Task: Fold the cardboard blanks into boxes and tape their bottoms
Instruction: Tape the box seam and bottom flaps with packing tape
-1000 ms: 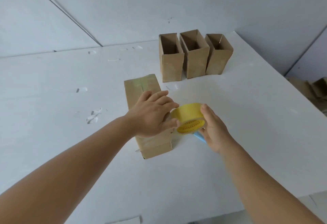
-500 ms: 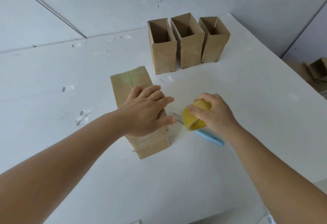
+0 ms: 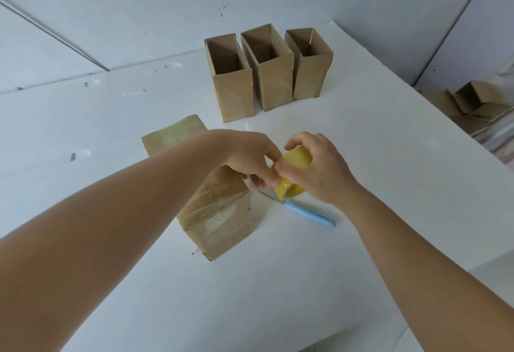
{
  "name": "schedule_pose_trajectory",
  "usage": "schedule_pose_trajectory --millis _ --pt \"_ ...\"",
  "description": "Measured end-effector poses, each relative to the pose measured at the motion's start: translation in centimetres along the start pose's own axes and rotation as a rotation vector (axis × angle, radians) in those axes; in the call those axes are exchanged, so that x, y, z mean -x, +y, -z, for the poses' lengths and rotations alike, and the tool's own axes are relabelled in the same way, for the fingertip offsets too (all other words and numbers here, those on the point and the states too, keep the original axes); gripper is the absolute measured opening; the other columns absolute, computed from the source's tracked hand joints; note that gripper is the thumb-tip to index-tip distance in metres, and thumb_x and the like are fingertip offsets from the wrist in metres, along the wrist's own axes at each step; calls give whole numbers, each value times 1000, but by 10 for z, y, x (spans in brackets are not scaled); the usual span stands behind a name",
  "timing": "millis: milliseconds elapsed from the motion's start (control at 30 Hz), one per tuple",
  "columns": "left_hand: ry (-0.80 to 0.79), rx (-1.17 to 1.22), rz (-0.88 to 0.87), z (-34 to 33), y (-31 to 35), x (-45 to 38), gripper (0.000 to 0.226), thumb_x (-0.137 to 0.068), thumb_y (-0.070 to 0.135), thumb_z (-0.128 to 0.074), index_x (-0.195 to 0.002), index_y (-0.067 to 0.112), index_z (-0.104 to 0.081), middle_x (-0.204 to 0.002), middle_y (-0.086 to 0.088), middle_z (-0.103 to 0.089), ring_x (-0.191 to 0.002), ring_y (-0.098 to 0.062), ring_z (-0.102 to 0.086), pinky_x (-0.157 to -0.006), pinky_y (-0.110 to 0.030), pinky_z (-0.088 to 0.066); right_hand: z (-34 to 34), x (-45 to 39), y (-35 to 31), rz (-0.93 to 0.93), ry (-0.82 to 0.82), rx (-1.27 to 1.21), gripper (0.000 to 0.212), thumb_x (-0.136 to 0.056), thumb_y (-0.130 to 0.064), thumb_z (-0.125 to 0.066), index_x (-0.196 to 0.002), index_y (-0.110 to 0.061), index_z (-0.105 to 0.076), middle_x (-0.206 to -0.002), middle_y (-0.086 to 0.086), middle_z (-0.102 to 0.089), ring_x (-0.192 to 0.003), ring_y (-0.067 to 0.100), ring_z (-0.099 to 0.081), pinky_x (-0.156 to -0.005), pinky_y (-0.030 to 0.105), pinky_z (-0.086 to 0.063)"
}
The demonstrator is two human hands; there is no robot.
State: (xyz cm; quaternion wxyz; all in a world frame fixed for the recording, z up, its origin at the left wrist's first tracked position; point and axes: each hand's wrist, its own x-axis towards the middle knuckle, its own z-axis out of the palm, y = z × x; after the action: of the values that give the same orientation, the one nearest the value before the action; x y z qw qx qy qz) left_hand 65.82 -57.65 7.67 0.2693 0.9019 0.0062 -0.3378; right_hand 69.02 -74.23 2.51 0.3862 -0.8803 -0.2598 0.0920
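Gripping: right hand (image 3: 319, 168) curled round tape roll (image 3: 294, 161)
Pinching: left hand (image 3: 250, 157) on tape end, above box (image 3: 219, 212) mid-counter (image 3: 361, 240)

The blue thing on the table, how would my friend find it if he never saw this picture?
Start at the white table and find the cardboard box lying on its side under the two hands. Just right of it, below the yellow tape roll, lies the blue thing, apparently a cutter. It is the only blue, thin, flat-lying thing among brown boxes.
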Motion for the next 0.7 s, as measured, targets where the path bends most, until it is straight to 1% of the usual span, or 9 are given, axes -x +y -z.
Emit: schedule_pose_trajectory --millis 133,200,300,367,400,467,533,633,700 --pt "30 190 -14 5 -6 5 7 -88 28 -65 -94 30 -68 -90 1 -75 -80 -8 -70 -72 -22 -51 8 -2 -2 8 27 -26 33 -77 -47 -69 -102 -30 -56 -102 -7 -47 -100 13 -48 -78 26 -38" --pt "63 234 -18 6 -7 6 9 -87 25 -68 -95 29 -69 -87 1 -75 -77 -6 -69 -70 -21 -52 11 -2 -3 28 18 -5 33 -78 -49 -67 -104 -31 -56 -104 -8 -47 -102 13 -47 -79 26 -38" --pt "125 258 -22 2 -5 5 8 -85 23 -71 -93 25 -70 -79 3 -73 -70 -5 -66 -70 -20 -54 15 0 -5 49 1 -10 48 -79 -55 -63 -119 -30 -54 -114 -9 -48 -110 13 -46 -88 29 -41" --pt "164 277 -18 1 -4 5 8 -85 23 -71 -92 26 -71 -75 6 -72 -67 -3 -65 -73 -21 -54 14 4 -4 33 5 -68 68 -76 -60 -53 -134 -27 -44 -129 -7 -46 -121 11 -43 -97 29 -38" --pt "168 285 -16 0 -4 5 8 -85 23 -71 -92 26 -71 -74 7 -72 -67 -4 -65 -75 -22 -54 13 6 -2 14 4 -105 77 -75 -61 -51 -142 -26 -35 -138 -6 -42 -127 11 -39 -100 28 -35" --pt "175 296 -6 -1 -5 7 9 -84 23 -71 -93 25 -72 -74 6 -72 -66 -5 -65 -77 -24 -54 10 13 4 -39 -6 -173 93 -77 -62 -58 -150 -25 -14 -152 -4 -28 -137 12 -28 -102 27 -29" --pt "214 314 7 -1 -7 8 8 -83 23 -73 -91 24 -74 -72 7 -73 -65 -5 -64 -77 -24 -54 4 22 13 -107 -23 -220 105 -78 -53 -68 -152 -26 1 -156 -5 -20 -142 13 -21 -102 25 -23" --pt "259 340 18 -1 -9 7 10 -82 24 -74 -91 26 -74 -73 7 -73 -65 -5 -64 -78 -24 -55 -10 36 28 -219 -42 -286 111 -78 -44 -72 -151 -25 9 -157 -5 -20 -143 11 -20 -101 23 -20" --pt "275 351 25 -2 -9 7 8 -81 24 -75 -89 26 -74 -76 4 -74 -66 -6 -64 -81 -26 -56 -23 42 42 -253 -70 -248 105 -81 -42 -70 -152 -23 5 -156 -6 -22 -142 10 -22 -104 24 -23"
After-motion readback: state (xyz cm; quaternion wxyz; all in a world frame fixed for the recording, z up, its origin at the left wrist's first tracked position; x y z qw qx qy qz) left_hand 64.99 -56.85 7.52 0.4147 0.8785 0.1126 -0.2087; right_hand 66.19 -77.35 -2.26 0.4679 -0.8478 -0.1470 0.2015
